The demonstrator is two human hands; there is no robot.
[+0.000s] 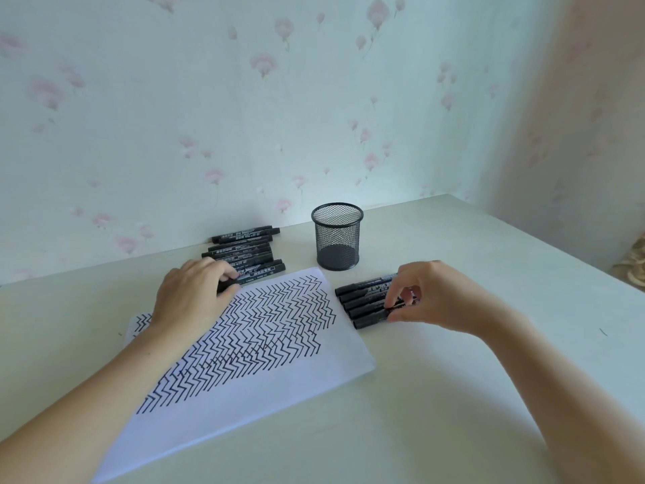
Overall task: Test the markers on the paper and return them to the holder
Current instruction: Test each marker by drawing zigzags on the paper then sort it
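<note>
So the pale bench [453, 396] takes up most of the shot, with the paper [279, 379] full of black zigzag lines lying just in front of the mesh holder [337, 236]. Left of the holder there's a pile of black markers [244, 248], and the left hand [190, 298] is curled round one at the pile's near end. Right of the holder, a row of markers [364, 303], right hand [436, 296] pinching one.
</note>
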